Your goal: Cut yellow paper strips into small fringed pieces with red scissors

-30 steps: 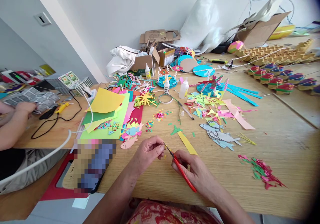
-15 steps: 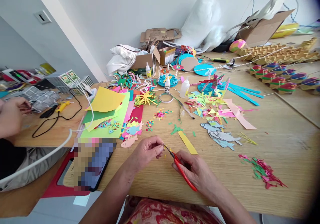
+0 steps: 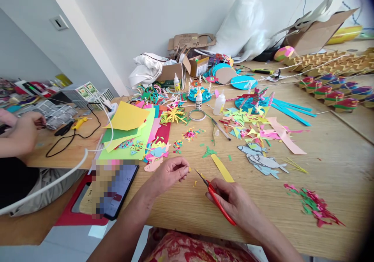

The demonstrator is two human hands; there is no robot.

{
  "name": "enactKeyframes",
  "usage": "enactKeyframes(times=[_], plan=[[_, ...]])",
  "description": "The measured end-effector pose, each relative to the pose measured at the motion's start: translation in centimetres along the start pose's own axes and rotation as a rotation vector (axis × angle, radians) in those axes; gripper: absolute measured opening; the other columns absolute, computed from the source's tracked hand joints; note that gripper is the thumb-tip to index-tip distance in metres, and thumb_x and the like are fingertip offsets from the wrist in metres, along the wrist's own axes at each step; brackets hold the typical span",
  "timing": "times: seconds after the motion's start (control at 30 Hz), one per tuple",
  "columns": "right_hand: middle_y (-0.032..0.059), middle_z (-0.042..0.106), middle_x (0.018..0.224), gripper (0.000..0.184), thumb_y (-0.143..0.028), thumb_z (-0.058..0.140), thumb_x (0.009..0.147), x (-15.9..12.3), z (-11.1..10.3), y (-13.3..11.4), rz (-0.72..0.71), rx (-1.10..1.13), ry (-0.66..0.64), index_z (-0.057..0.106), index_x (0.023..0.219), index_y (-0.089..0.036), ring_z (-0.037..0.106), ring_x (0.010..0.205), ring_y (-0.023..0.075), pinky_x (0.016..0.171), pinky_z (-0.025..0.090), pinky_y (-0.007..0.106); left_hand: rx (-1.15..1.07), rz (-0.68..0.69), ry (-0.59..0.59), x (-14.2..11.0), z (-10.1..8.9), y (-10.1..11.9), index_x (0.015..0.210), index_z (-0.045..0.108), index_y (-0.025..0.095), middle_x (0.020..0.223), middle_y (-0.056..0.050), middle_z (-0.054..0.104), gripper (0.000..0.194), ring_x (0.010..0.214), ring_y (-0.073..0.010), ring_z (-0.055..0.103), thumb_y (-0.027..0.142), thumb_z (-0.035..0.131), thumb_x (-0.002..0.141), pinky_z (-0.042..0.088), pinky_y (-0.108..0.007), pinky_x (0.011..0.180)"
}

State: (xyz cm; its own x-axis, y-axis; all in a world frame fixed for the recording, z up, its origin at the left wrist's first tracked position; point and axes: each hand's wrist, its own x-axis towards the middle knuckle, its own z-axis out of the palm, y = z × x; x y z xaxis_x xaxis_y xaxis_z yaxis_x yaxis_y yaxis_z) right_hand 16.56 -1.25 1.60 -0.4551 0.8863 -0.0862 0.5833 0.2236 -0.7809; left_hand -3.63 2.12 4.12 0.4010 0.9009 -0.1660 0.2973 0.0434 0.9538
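Note:
My left hand (image 3: 172, 174) is closed in a pinch above the table, with a tiny bit of yellow paper (image 3: 189, 169) showing at its fingertips. My right hand (image 3: 229, 197) grips red-handled scissors (image 3: 219, 203), their slim blades aimed at the left fingertips across a small gap. The blades look nearly closed. Small yellow scraps (image 3: 195, 183) lie beneath the blades. Just beyond the right hand is a yellow paper strip (image 3: 222, 167), with green paper cuttings (image 3: 209, 151) at its far end.
Coloured paper sheets (image 3: 128, 115), paper fish (image 3: 156, 153) and a phone (image 3: 124, 192) lie left. Ahead are confetti (image 3: 190, 133), a tape roll (image 3: 197, 115) and a glue bottle (image 3: 219, 104). Grey fish cutouts (image 3: 261, 158) and shredded paper (image 3: 314, 203) lie right. Another person's hand (image 3: 32, 121) works far left.
The scissor tips have drawn back from my left fingertips, opening a gap. The whole view has shifted slightly, so the table things sit further right.

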Motion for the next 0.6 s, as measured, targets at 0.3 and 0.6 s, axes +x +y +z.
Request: enactKeyframes(times=[0.3, 0.6], plan=[[-0.0013, 0.052, 0.057, 0.032, -0.039, 0.034, 0.086, -1.1, 1.6, 1.9, 0.013, -0.086, -0.052, 0.042, 0.062, -0.020, 0.045, 0.052, 0.0119, 0.049, 0.032, 0.023, 0.957, 0.032, 0.090, 5.1, -4.8, -0.1, 0.073, 0.057, 0.017, 0.068, 0.000, 0.057, 0.020, 0.065, -0.0132, 0.050, 0.021, 0.039, 0.081, 0.033, -0.022, 0.056], [0.0016, 0.057, 0.059, 0.032, -0.040, 0.031, 0.085, -2.5, 1.3, 2.7, 0.066, -0.067, -0.036, 0.045, 0.064, -0.020, 0.049, 0.053, 0.0143, 0.050, 0.033, 0.024, 1.105, 0.016, 0.069, 8.7, -6.0, -3.3, 0.075, 0.061, 0.015, 0.081, -0.007, 0.061, 0.020, 0.077, -0.0176, 0.054, 0.016, 0.041, 0.080, 0.038, -0.026, 0.068]])
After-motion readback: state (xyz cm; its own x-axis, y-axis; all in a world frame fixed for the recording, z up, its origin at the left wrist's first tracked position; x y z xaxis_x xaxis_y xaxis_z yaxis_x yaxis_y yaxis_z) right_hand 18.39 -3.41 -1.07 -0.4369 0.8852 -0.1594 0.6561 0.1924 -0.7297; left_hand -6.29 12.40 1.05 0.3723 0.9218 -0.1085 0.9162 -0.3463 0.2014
